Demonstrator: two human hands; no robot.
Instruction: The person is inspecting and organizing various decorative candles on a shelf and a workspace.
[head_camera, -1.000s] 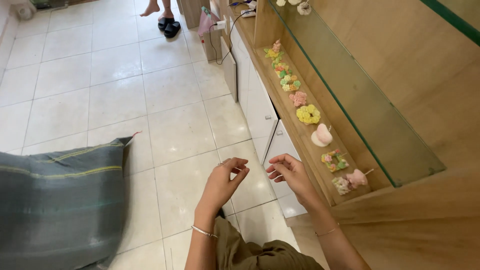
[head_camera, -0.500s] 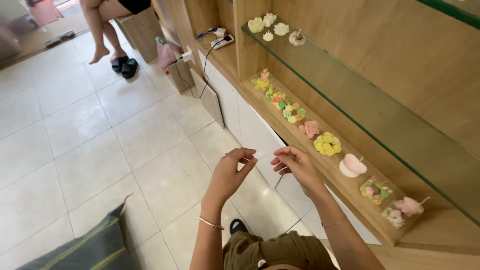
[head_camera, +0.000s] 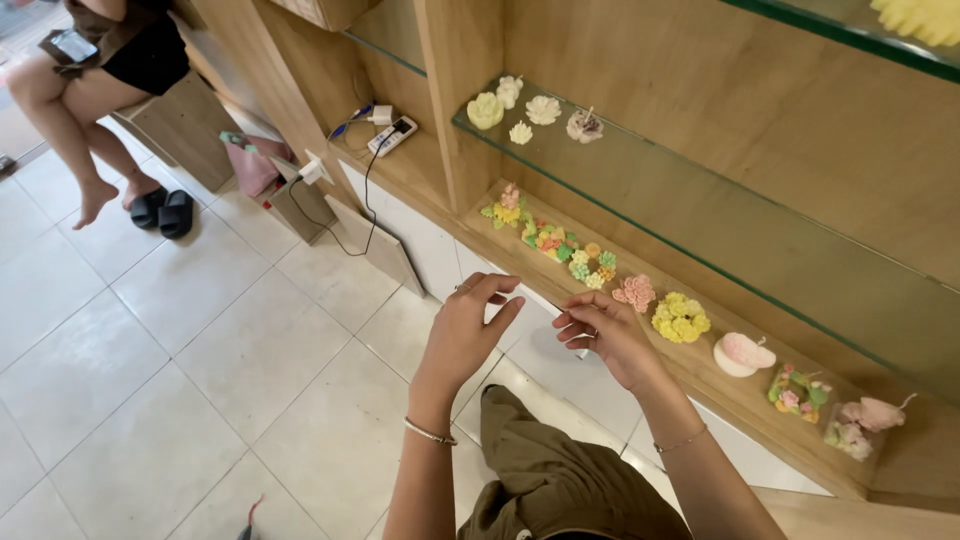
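My left hand (head_camera: 468, 332) and my right hand (head_camera: 603, 335) are raised side by side in front of a low wooden shelf (head_camera: 700, 375), their fingertips a short gap apart. The left fingers are curled loosely, the index reaching toward the right hand, and nothing shows in them. The right fingers are bunched together, and a small white piece (head_camera: 583, 353) pokes out under them; I cannot make out what it is. Each wrist wears a thin bracelet. Nearest on the shelf are a pink flower-shaped candle (head_camera: 634, 292) and a yellow one (head_camera: 680, 317).
More flower-shaped candles line the wooden shelf and the glass shelf (head_camera: 640, 170) above it. A phone (head_camera: 392, 134) lies charging on the ledge. A person (head_camera: 95, 70) sits on a bench at upper left, with black sandals (head_camera: 163, 211) on the tiled floor (head_camera: 150, 350).
The view has swung up from the floor toward the shelves; the grey striped cushion has left the frame. My hands have stayed close together and now sit nearer the shelf.
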